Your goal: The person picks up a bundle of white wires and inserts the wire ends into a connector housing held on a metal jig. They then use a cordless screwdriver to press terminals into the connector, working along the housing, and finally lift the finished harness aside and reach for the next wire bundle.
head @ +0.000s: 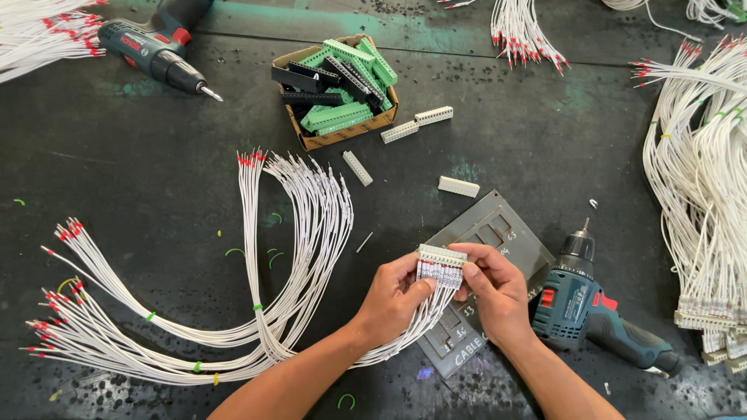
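Note:
Both my hands hold a small white terminal block (pixel 442 253) with white wires plugged into its underside. My left hand (pixel 393 299) grips the wire ends and the block's left part. My right hand (pixel 492 289) pinches its right end. The attached white wire harness (pixel 299 257) loops left across the dark table, tied with green bands, its free ends tipped with red ferrules (pixel 58 233). Under my hands lies a dark grey plate (pixel 490 225) with cut-outs and chalk marks.
A cordless drill (pixel 591 311) lies right of my hands, another drill (pixel 152 47) at the top left. A cardboard box (pixel 342 136) holds green and black connectors. Loose white terminal blocks (pixel 458 186) lie nearby. More wire bundles (pixel 700 179) fill the right edge.

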Tool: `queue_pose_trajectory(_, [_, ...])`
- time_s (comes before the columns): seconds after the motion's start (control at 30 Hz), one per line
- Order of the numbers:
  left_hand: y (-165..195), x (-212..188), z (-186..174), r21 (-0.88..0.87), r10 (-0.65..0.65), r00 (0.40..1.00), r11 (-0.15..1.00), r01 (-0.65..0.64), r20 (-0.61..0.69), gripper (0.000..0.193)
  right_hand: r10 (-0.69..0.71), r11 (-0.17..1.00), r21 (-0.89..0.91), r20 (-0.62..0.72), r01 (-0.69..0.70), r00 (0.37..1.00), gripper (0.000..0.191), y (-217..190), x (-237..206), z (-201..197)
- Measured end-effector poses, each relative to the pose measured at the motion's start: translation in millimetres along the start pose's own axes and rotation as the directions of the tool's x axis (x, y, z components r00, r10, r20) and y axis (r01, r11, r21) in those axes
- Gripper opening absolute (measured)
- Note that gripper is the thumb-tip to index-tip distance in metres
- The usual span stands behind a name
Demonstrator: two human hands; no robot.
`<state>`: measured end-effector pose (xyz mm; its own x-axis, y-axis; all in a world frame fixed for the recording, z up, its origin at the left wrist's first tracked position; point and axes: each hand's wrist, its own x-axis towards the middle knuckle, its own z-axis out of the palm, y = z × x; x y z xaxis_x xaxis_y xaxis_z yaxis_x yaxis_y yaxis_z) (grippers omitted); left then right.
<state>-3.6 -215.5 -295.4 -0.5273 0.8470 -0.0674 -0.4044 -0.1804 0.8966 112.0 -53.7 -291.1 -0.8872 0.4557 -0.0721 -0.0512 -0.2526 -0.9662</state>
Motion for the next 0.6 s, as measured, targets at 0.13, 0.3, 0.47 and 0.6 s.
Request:
queue_pose_trajectory(0.13, [0.9, 0.0, 1.5, 0.046, -0.023, 0.996, 0.999, 0.027, -0.087, 0.017, 0.001, 1.000, 0.004, 0.005, -0.001, 1.000, 0.029, -1.0, 0.5, 0.1])
queue_pose_trajectory(0.3, [5.9, -0.9, 1.6, 0.089, -0.004, 0.997, 0.996, 0.011, -0.080, 0.017, -0.011, 0.999, -0.039, 0.016, 0.012, 1.000, 0.029, -3.6, -0.8, 0.8])
queue_pose_trajectory(0.47, [7.0, -0.1, 1.9, 0.124, -0.023, 0.996, 0.992, 0.034, -0.090, 0.017, 0.000, 0.998, -0.062, 0.014, 0.001, 1.000, 0.029, -5.9, -1.2, 1.5])
queue_pose_trajectory(0.6, [5.7, 0.3, 1.4, 0.158, -0.042, 0.992, 0.986, 0.060, -0.115, 0.014, -0.005, 0.993, -0.115, 0.020, 0.007, 1.000, 0.029, -7.6, -1.0, 0.8])
